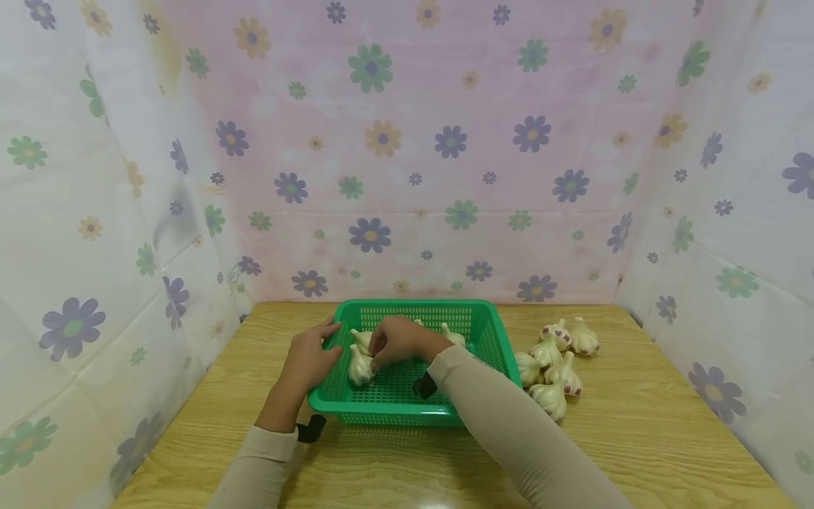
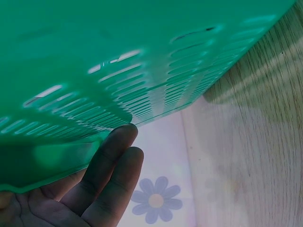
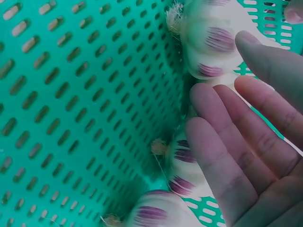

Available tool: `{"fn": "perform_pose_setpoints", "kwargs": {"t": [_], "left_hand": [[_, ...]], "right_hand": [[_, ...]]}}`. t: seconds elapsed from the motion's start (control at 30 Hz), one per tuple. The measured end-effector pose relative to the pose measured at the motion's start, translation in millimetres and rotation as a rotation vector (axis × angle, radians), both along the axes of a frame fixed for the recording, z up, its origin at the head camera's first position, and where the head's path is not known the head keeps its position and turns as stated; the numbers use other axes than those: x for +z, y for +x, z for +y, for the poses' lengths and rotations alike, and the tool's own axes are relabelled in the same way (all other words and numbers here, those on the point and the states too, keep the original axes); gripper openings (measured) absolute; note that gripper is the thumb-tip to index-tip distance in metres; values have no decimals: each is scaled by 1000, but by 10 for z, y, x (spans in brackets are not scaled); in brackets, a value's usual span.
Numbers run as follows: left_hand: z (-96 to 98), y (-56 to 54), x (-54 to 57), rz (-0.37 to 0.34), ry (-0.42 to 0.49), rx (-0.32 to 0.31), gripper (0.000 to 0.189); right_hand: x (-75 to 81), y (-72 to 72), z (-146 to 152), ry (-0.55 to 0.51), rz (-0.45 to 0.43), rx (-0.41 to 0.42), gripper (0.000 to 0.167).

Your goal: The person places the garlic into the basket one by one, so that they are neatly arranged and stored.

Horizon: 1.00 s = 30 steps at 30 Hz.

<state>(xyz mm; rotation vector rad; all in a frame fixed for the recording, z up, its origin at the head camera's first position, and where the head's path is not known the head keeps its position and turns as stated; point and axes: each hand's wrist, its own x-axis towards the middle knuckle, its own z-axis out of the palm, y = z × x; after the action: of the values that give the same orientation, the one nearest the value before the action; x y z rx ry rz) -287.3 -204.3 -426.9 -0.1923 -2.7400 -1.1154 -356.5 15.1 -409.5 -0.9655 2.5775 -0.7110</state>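
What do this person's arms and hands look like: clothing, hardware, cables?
The left sleeve and right sleeve are light beige and fairly close-fitting, ending short of the hands. The left hand and right hand are gloveless. A small black fitting shows below the left wrist, another by the right. No cables visible.

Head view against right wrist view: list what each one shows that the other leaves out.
Head view only: the garlic pile beside the basket, both sleeves and the flowered backdrop.

Right wrist view only: the palm side of the right hand and the root tufts on the bulbs inside, seen close up.

Both: the right hand, the green basket and garlic bulbs within it.
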Motion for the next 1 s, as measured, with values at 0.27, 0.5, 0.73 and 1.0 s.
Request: {"fn": "perform_pose_setpoints", "kwargs": {"t": [0.27, 0.5, 0.73, 1.0], "left_hand": [[7, 6, 19, 8, 6, -6, 53], [1, 17, 15, -5, 14, 1, 54], [-4, 11, 4, -9, 4, 11, 55], [2, 5, 4, -12, 3, 7, 55]], "right_hand": [[57, 4, 8, -33, 21, 10, 23], [161, 54, 41, -8, 47, 13, 33], [231, 97, 179, -6, 63, 43, 36], [362, 192, 447, -73, 50, 51, 41]]}}
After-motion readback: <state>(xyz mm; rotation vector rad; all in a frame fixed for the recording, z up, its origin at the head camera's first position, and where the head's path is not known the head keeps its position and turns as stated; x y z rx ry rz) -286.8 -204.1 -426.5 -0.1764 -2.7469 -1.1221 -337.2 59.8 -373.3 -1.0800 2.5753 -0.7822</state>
